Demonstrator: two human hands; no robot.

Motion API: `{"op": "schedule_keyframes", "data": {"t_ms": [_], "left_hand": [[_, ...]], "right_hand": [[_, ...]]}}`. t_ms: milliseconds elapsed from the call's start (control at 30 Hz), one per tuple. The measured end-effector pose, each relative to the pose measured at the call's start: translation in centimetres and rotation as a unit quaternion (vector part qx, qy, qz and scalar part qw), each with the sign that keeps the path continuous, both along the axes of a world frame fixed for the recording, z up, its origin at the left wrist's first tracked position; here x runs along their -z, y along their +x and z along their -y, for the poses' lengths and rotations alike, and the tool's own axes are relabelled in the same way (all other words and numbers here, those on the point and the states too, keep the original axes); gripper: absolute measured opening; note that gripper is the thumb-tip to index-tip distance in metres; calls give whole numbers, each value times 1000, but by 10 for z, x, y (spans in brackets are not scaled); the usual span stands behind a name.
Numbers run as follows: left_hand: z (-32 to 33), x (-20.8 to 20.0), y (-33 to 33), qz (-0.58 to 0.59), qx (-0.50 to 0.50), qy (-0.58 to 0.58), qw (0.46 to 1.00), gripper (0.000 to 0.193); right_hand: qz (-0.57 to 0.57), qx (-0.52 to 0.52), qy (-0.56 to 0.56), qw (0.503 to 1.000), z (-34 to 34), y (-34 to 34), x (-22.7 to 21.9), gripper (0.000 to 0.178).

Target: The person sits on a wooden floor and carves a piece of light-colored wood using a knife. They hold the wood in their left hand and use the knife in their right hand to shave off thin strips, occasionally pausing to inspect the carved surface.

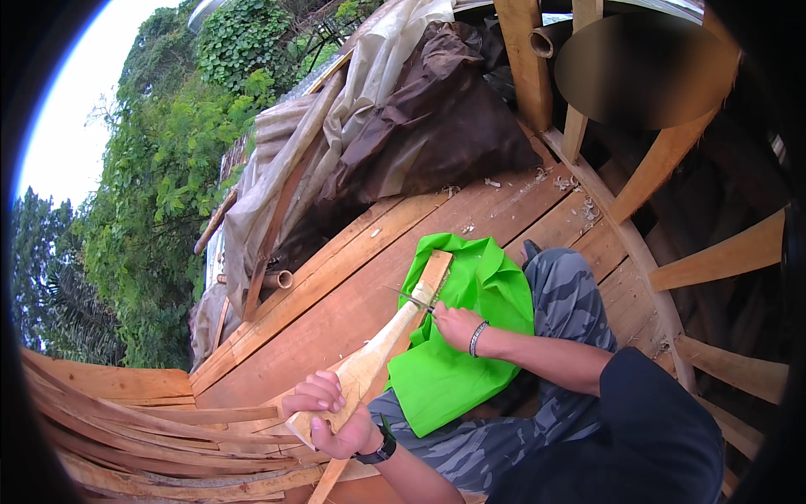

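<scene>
My left hand (332,416), with a dark watch on the wrist, is closed around the broad near end of a paddle-shaped piece of wood (369,363). The wood slants away to a narrow neck and a squared far end. My right hand (457,327), a bracelet on its wrist, grips a knife (410,296); its handle is mostly hidden in the fingers. The thin blade lies across the narrow neck. Beneath the wood's far part, a bright green cloth (457,382) is spread over my lap and camouflage trousers.
I sit on a plank floor (361,277) scattered with curled wood shavings (588,206). Long thin wooden strips (168,437) lie at the left. A brown tarp (437,126) covers something at the back. Upright slats (722,252) rise from a curved rim at the right.
</scene>
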State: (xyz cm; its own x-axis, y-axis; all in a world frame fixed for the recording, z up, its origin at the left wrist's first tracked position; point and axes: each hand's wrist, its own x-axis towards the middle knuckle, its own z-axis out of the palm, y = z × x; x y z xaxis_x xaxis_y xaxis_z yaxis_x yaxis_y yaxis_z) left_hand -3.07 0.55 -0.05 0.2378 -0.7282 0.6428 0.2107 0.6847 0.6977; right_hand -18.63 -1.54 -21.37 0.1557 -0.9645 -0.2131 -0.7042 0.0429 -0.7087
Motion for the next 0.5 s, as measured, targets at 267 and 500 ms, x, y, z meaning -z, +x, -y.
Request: {"op": "schedule_keyframes", "data": {"t_ms": [267,500], "left_hand": [[3,-5,-10,0,25,16,1000,18],[-8,-6,-21,-1,12,23,1000,19]], "right_hand": [[-104,41,27,993,14,-15,42,14],[-105,50,0,993,-1,-8,26,23]]}}
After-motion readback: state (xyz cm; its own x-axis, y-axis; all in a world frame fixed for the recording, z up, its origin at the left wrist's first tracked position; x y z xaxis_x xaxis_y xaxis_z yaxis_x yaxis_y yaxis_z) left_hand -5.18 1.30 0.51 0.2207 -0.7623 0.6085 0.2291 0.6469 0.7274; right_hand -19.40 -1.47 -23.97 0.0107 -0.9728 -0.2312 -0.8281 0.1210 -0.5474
